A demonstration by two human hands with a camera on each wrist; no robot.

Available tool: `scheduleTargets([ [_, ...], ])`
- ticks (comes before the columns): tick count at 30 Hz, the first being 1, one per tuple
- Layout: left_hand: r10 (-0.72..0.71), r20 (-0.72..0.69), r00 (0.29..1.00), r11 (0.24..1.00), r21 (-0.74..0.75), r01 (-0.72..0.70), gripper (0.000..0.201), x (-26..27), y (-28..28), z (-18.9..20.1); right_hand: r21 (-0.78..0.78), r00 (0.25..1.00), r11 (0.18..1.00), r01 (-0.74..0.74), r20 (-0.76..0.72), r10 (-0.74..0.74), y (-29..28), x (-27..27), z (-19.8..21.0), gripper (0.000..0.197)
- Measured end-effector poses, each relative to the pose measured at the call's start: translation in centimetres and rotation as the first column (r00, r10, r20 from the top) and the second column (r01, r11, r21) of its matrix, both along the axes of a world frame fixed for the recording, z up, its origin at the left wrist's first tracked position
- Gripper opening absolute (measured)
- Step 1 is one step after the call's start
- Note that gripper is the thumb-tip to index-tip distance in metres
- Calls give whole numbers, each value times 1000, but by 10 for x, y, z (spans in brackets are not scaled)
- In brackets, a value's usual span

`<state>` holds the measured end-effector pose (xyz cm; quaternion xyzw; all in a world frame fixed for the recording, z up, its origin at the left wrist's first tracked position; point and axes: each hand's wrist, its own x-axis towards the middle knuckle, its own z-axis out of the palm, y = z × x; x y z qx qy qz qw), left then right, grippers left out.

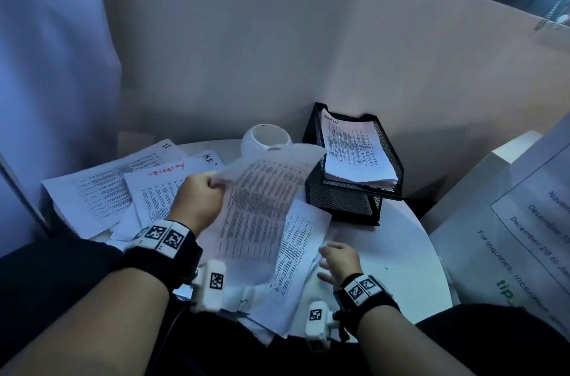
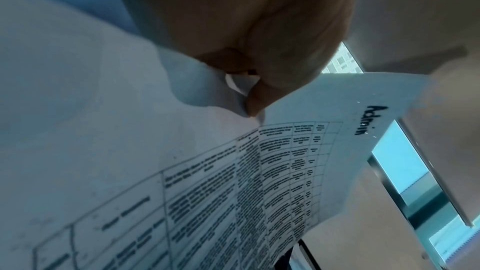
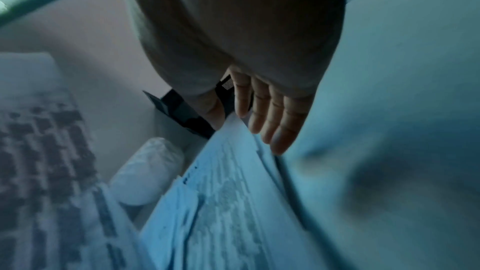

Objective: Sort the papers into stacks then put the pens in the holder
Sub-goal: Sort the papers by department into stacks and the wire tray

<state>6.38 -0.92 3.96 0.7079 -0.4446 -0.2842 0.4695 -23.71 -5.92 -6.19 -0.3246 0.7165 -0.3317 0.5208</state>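
Note:
My left hand (image 1: 197, 200) grips one edge of a printed sheet (image 1: 259, 209) and holds it lifted over the table; the left wrist view shows the sheet (image 2: 259, 171) marked "Admin" pinched by the fingers (image 2: 254, 102). My right hand (image 1: 337, 261) hovers open at the right edge of a loose paper pile (image 1: 296, 255), its straight fingers (image 3: 267, 114) just above the sheets (image 3: 223, 192). A black mesh tray (image 1: 342, 200) at the back holds an "ADMIN" stack (image 1: 354, 153). A white round holder (image 1: 262, 138) stands behind the lifted sheet. No pens show.
More papers (image 1: 117, 187) marked in red and black lie spread on the left of the round white table (image 1: 407, 267). A beige partition (image 1: 277, 52) closes the back. A printed notice board (image 1: 524, 221) leans at the right.

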Motion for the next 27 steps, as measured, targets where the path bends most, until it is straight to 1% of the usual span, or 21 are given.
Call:
scheduleTargets([
  [1, 22, -7, 1000, 1000, 8, -22, 29, 4, -1, 1, 50, 999, 998, -27, -23, 28, 2, 1, -9, 27],
  [3, 48, -12, 999, 998, 29, -47, 34, 7, 0, 2, 97, 996, 994, -47, -69, 53, 5, 5, -24, 31],
  [6, 48, -9, 999, 998, 41, -47, 33, 10, 1, 0, 97, 990, 993, -67, -116, 78, 7, 15, -33, 38],
  [9, 41, 6, 999, 998, 52, -41, 33, 10, 2, -3, 86, 973, 990, -112, -191, 127, 8, 22, -33, 27],
  [11, 40, 11, 999, 998, 53, -40, 34, 11, 1, -3, 60, 957, 985, -163, -234, 173, 9, 23, -34, 27],
  [13, 37, 18, 999, 997, 62, -38, 33, 12, 1, -3, 22, 939, 975, -219, -267, 217, 6, 22, -39, 16],
  [14, 35, 27, 999, 997, 67, -36, 32, 12, 1, -3, -21, 932, 974, -227, -294, 211, 3, 22, -40, 12],
  [16, 43, 62, 997, 996, 77, -47, 33, 13, 2, -2, -136, 913, 961, -241, -368, 177, 2, 22, -25, 10],
  [18, 69, 123, 990, 993, 89, -81, 37, 14, 3, -1, -255, 891, 923, -289, -425, 161, 4, 16, 0, 10],
  [20, 98, 196, 976, 988, 101, -120, 36, 14, 4, 1, -356, 903, 880, -314, -400, 160, 3, -1, 22, 11],
  [22, 121, 236, 964, 984, 101, -148, 33, 15, 3, 2, -430, 928, 857, -283, -348, 132, 0, -27, 40, 12],
  [23, 128, 244, 961, 982, 102, -156, 31, 15, 3, 1, -457, 953, 859, -230, -286, 104, -2, -40, 46, 12],
  [25, 134, 257, 957, 981, 102, -165, 27, 14, 2, 2, -475, 995, 876, -84, -93, 44, -4, -60, 57, 13],
  [27, 110, 252, 961, 985, 104, -140, 29, 11, 1, 1, -414, 994, 908, 63, 108, -19, -5, -68, 61, 22],
])
